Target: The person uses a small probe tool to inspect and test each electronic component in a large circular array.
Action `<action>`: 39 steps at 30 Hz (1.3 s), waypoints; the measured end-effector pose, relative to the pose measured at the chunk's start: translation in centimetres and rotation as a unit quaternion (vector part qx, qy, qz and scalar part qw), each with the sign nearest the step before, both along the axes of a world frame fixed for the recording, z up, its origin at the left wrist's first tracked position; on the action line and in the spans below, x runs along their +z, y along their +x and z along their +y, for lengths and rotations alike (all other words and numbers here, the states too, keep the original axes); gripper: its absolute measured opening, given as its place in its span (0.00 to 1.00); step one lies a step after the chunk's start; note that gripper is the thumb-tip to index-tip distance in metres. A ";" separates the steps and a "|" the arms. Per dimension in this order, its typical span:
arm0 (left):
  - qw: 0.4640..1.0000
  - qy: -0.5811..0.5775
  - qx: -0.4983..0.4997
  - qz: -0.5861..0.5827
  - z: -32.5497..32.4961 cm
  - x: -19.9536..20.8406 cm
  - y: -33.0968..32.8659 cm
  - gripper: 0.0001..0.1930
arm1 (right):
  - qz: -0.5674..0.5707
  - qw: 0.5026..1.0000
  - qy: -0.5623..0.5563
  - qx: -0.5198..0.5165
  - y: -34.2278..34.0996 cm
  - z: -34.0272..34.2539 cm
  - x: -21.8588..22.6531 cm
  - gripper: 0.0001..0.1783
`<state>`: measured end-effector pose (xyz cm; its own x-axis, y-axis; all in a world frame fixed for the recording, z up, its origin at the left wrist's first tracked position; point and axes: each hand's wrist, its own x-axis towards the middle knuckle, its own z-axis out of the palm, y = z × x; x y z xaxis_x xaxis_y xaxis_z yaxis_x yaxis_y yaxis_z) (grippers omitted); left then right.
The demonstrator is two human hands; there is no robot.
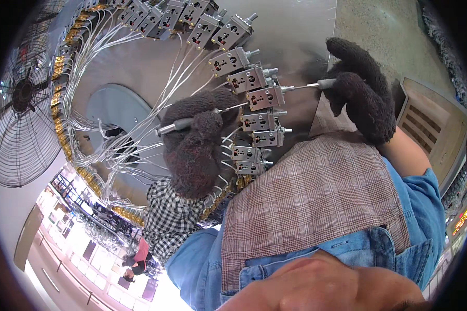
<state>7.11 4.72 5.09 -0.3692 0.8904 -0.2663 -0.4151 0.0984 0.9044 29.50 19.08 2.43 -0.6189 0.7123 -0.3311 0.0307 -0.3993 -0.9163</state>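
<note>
My left hand (197, 137), in a dark knitted glove, is closed round a slim screwdriver-like tool (177, 127) with a grey handle. Its thin rod reaches right to the left side of a small silver metal control box (264, 98) with a shaft. My right hand (366, 88), gloved alike, pinches a second slim screwdriver-like tool (325, 84). That rod points left and meets, or nearly meets, the box's shaft end. Similar metal boxes stand beside it: one just above (246, 79) and one just below (258, 122). Whether either tip touches is too small to tell.
Several more boxes (200, 31) curve round the rim of a metal turntable (296, 31). White leads (166, 93) run from them to brass-coloured fittings (59, 103) along the far left edge. A round grey hub (119, 106) lies inside. A caged fan (23, 103) stands left, a wooden crate (425, 124) right.
</note>
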 end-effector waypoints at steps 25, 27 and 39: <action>0.989 0.011 0.051 -0.137 0.6 -0.4 0.7 0.12 | 0.039 0.998 0.046 0.020 -1.3 -0.8 0.8 0.19; 0.992 0.028 0.035 -0.117 0.4 -1.1 0.4 0.12 | 0.053 0.995 0.087 -0.011 -1.8 -1.2 0.4 0.19; 0.999 0.013 0.029 -0.028 0.6 -0.9 1.0 0.17 | 0.052 0.996 0.072 -0.021 -1.4 -1.0 -0.1 0.18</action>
<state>8.15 5.35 4.21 -0.4049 0.8752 -0.2647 -0.4698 0.0493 0.8814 28.07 18.07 2.34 -0.6132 0.7738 -0.1586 -0.0818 -0.2619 -0.9616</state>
